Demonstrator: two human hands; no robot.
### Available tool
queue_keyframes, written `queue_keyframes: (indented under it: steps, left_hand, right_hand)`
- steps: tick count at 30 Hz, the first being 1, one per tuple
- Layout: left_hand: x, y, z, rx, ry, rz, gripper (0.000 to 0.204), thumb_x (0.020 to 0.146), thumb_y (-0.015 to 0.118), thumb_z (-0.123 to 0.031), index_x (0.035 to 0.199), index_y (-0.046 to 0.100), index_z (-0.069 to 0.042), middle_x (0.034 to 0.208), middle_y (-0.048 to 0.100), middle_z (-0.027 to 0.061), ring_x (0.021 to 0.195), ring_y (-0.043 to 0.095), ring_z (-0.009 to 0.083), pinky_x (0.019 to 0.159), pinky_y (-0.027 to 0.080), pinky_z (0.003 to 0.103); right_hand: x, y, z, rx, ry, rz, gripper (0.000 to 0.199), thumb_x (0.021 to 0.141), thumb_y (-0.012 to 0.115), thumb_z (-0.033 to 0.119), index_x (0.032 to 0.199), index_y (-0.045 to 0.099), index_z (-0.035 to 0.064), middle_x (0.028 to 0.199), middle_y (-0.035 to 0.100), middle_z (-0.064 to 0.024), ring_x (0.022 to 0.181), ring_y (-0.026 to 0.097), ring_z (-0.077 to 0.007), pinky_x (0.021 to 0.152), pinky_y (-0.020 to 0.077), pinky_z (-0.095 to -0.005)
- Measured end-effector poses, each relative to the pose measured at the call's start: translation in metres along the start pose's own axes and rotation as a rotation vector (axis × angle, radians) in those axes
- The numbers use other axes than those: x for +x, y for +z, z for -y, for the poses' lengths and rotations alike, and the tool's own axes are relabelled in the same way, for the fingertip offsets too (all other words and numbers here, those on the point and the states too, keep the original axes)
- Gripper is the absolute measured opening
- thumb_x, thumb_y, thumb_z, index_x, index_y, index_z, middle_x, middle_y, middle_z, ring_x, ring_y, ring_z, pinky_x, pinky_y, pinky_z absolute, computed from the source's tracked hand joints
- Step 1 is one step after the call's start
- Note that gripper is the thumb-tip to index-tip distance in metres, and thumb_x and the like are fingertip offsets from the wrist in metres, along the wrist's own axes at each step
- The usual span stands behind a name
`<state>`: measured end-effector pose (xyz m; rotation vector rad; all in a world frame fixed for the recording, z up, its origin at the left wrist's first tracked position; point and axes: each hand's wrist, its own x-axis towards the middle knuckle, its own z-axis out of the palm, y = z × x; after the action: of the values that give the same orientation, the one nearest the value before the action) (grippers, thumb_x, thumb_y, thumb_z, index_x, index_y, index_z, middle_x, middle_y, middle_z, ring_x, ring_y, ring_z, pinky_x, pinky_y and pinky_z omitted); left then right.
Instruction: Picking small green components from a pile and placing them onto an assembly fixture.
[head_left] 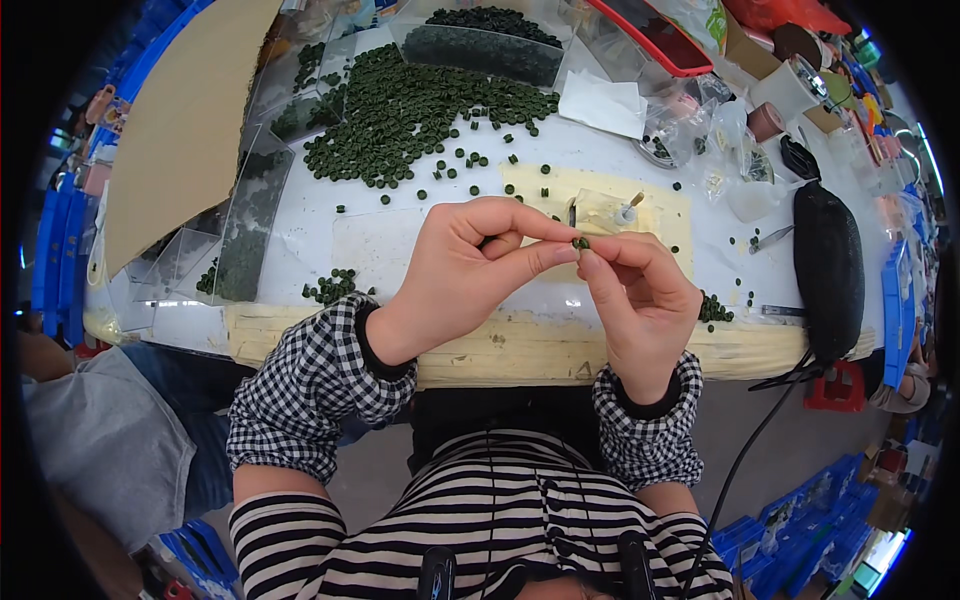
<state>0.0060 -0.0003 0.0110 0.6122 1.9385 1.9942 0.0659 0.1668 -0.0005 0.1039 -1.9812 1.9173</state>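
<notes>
Above the near part of the white worktable (380, 240), my left hand (455, 275) and my right hand (640, 310) meet fingertip to fingertip. Between their thumbs and forefingers sits a small dark green ring-shaped part (580, 243), pinched from both sides. My fingers partly cover it, so its detail is hard to make out. Just beyond my fingertips, a small fixture (610, 212) stands on yellowish tape. Farther off, at the left centre, spreads a large pile of similar green parts (400, 115), with several strays scattered toward me.
A clear bin (480, 50) of green parts stands at the back. Cardboard (185, 120) and clear plastic boxes (240, 230) line the left. A red-cased phone (655, 38), white paper (602, 104) and a black pouch (828, 265) lie toward the right. Another person's grey shirt (110, 440) shows at left.
</notes>
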Motion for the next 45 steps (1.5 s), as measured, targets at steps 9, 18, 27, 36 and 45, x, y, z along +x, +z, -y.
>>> queue_keyframes:
  steps: [9,18,27,36,45]
  left_hand:
    - [0.0,0.004,0.006,0.478,0.501,-0.15,0.024,0.073,0.074,0.003,0.095,0.073,-0.006,0.055,0.034,-0.003,0.049,0.032,0.006,0.047,0.024,0.024]
    - [0.002,0.0,0.005,0.08,0.088,-0.069,0.019,0.077,0.072,0.002,0.096,0.072,-0.001,0.057,0.04,-0.0063,0.053,0.035,0.0021,0.051,0.031,0.019]
    - [0.002,-0.002,0.002,0.431,0.468,-0.088,0.02,0.077,0.072,0.003,0.097,0.072,-0.001,0.057,0.038,-0.0077,0.054,0.034,0.0018,0.051,0.03,0.019]
    - [0.003,-0.003,0.008,0.068,0.132,-0.011,0.019,0.08,0.07,0.004,0.098,0.071,-0.001,0.06,0.04,-0.0084,0.055,0.034,0.0011,0.056,0.033,0.018]
    - [0.003,-0.003,0.006,0.267,0.304,-0.024,0.021,0.078,0.072,0.003,0.098,0.072,-0.002,0.059,0.036,-0.007,0.054,0.033,0.002,0.051,0.028,0.019]
  right_hand:
    - [-0.002,0.003,-0.004,-0.126,-0.087,0.001,0.015,0.081,0.066,-0.004,0.096,0.068,-0.0027,0.088,0.064,-0.0091,0.078,0.06,-0.0119,0.069,0.0485,-0.0224]
    - [-0.002,-0.002,-0.004,-0.041,-0.055,0.05,0.022,0.082,0.065,-0.005,0.103,0.069,-0.0015,0.091,0.064,-0.01,0.081,0.06,-0.013,0.073,0.0478,-0.023]
    - [-0.002,-0.005,-0.003,0.013,-0.015,0.117,0.025,0.081,0.065,-0.005,0.106,0.069,-0.0003,0.093,0.063,-0.009,0.085,0.059,-0.0148,0.078,0.0469,-0.025]
    - [-0.003,-0.004,-0.005,-0.078,-0.13,0.111,0.027,0.079,0.066,-0.007,0.105,0.069,0.0005,0.093,0.062,-0.0086,0.082,0.059,-0.0143,0.073,0.0473,-0.0238]
    - [-0.003,-0.006,-0.006,-0.097,-0.133,0.127,0.028,0.078,0.067,-0.007,0.105,0.069,0.0008,0.092,0.062,-0.0089,0.08,0.059,-0.0144,0.071,0.0475,-0.0237]
